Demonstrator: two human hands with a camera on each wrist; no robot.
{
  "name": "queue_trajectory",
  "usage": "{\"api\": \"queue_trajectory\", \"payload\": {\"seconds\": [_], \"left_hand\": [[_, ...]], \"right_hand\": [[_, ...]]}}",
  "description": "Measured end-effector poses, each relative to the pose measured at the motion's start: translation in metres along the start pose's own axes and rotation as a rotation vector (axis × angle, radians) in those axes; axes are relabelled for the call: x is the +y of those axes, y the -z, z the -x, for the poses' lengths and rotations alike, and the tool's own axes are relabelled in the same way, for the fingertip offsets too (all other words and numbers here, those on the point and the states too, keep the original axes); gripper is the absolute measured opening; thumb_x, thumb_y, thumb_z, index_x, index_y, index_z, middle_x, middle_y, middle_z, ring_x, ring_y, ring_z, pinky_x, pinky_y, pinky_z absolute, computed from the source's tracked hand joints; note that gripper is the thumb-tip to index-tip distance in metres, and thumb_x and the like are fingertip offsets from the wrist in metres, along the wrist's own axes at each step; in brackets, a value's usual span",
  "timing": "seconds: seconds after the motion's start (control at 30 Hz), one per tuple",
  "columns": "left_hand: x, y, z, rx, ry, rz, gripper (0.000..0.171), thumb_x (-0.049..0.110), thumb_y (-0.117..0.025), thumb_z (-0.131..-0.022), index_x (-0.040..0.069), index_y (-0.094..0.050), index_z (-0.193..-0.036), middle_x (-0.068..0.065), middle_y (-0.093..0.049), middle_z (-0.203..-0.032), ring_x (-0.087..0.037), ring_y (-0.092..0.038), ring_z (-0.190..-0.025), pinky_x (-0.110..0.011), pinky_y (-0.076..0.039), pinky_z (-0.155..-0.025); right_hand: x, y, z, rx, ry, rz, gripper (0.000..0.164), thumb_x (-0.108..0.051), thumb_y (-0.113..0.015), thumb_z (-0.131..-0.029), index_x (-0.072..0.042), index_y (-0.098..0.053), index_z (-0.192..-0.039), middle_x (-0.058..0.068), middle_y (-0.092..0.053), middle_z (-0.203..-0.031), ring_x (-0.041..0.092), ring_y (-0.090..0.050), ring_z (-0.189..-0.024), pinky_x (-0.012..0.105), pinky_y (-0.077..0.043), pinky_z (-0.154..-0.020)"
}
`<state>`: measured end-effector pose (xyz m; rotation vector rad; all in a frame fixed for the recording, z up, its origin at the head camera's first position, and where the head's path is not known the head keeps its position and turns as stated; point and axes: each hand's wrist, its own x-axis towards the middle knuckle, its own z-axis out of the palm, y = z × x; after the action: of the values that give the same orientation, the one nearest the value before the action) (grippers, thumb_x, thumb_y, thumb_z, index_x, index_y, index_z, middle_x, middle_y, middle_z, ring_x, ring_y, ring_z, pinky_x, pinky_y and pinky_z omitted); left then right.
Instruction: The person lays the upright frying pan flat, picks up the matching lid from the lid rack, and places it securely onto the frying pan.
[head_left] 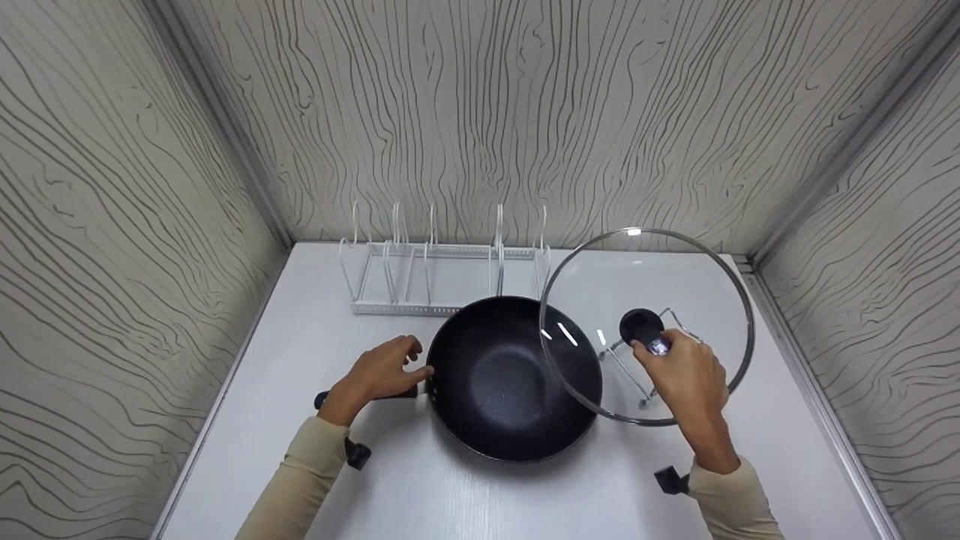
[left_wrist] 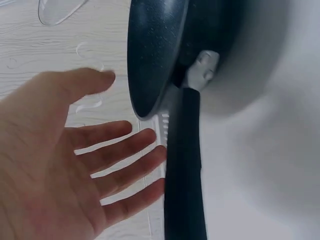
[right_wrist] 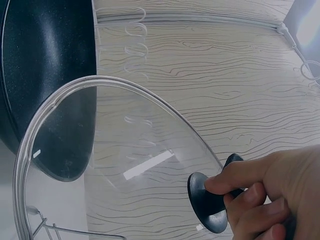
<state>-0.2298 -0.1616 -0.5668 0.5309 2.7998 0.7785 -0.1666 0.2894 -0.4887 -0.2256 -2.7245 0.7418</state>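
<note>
A dark wok-like pan [head_left: 510,390] sits on the white table, its black handle [left_wrist: 184,165] pointing left. My left hand [head_left: 382,369] hovers above that handle near the pan's rim; its fingers are spread and relaxed, holding nothing, as the left wrist view [left_wrist: 65,160] shows beside the handle. My right hand [head_left: 686,375] grips the black knob [right_wrist: 207,202] of a clear glass lid [head_left: 585,292] with a metal rim. The lid is held above the table at the right, its left edge overlapping the pan in the head view.
A white wire rack [head_left: 405,309] with several upright loops stands behind the pan by the back wall. Under the lid, seen through the glass, is a small wire stand [head_left: 630,375]. Wood-patterned walls [head_left: 480,112] enclose the table [head_left: 480,502] at the back and sides.
</note>
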Motion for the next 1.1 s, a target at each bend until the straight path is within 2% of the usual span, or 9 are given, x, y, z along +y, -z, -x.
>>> {"api": "queue_trajectory", "payload": {"seconds": [0.2,0.33,0.5,0.67,0.8,0.97,1.1], "left_hand": [[-0.009,0.001,0.011,-0.177,0.112,0.008,0.075,0.064,-0.078,-0.086,0.011,-0.063,-0.136,-0.011,-0.073,-0.126,-0.030,-0.070,-0.115,-0.062,-0.052,-0.100],[-0.012,-0.001,0.015,-0.248,0.176,-0.027,0.081,0.061,-0.087,-0.077,0.013,-0.062,-0.138,-0.007,-0.075,-0.118,-0.026,-0.070,-0.107,-0.060,-0.052,-0.100],[-0.016,-0.003,0.018,-0.259,0.203,-0.123,0.068,0.052,-0.092,-0.074,0.014,-0.068,-0.125,-0.002,-0.072,-0.101,-0.021,-0.064,-0.090,-0.050,-0.053,-0.087],[-0.017,-0.003,0.020,-0.255,0.207,-0.146,0.047,0.040,-0.094,-0.074,0.013,-0.072,-0.106,-0.001,-0.070,-0.091,-0.021,-0.061,-0.083,-0.047,-0.052,-0.081],[-0.018,-0.004,0.021,-0.259,0.210,-0.150,0.042,0.037,-0.093,-0.076,0.011,-0.074,-0.102,-0.001,-0.070,-0.087,-0.020,-0.061,-0.078,-0.044,-0.051,-0.077],[-0.021,-0.007,0.021,-0.261,0.222,-0.144,0.032,0.034,-0.090,-0.081,0.012,-0.072,-0.095,-0.002,-0.067,-0.075,-0.019,-0.060,-0.064,-0.037,-0.043,-0.066],[-0.025,-0.012,0.020,-0.210,0.182,-0.190,0.029,0.032,-0.088,-0.084,0.009,-0.075,-0.095,-0.002,-0.066,-0.077,-0.018,-0.057,-0.067,-0.039,-0.045,-0.067]], "right_hand": [[0.000,-0.001,-0.001,-0.042,-0.024,0.019,0.045,-0.034,-0.079,-0.092,0.007,-0.075,-0.111,0.027,-0.076,-0.092,0.030,-0.064,-0.064,0.037,-0.042,-0.051],[0.000,-0.002,-0.002,-0.067,-0.047,0.027,0.049,-0.037,-0.079,-0.092,0.006,-0.074,-0.117,0.030,-0.076,-0.100,0.031,-0.064,-0.065,0.039,-0.042,-0.051],[-0.001,-0.004,-0.004,-0.092,-0.053,0.044,0.055,-0.039,-0.078,-0.092,0.006,-0.073,-0.124,0.034,-0.075,-0.107,0.029,-0.062,-0.062,0.038,-0.042,-0.050],[-0.001,-0.007,-0.005,-0.106,-0.035,0.050,0.058,-0.039,-0.078,-0.091,0.009,-0.072,-0.124,0.034,-0.075,-0.102,0.026,-0.058,-0.058,0.036,-0.041,-0.049],[-0.002,-0.010,-0.007,-0.111,-0.028,0.056,0.056,-0.038,-0.079,-0.090,0.009,-0.073,-0.119,0.030,-0.076,-0.094,0.026,-0.059,-0.059,0.037,-0.041,-0.049],[-0.003,-0.012,-0.008,-0.121,-0.020,0.052,0.051,-0.039,-0.080,-0.089,0.006,-0.076,-0.112,0.025,-0.076,-0.087,0.027,-0.060,-0.060,0.037,-0.041,-0.049],[-0.005,-0.014,-0.009,-0.127,-0.006,0.049,0.047,-0.039,-0.081,-0.089,0.004,-0.077,-0.108,0.022,-0.075,-0.084,0.026,-0.059,-0.060,0.036,-0.040,-0.049]]}}
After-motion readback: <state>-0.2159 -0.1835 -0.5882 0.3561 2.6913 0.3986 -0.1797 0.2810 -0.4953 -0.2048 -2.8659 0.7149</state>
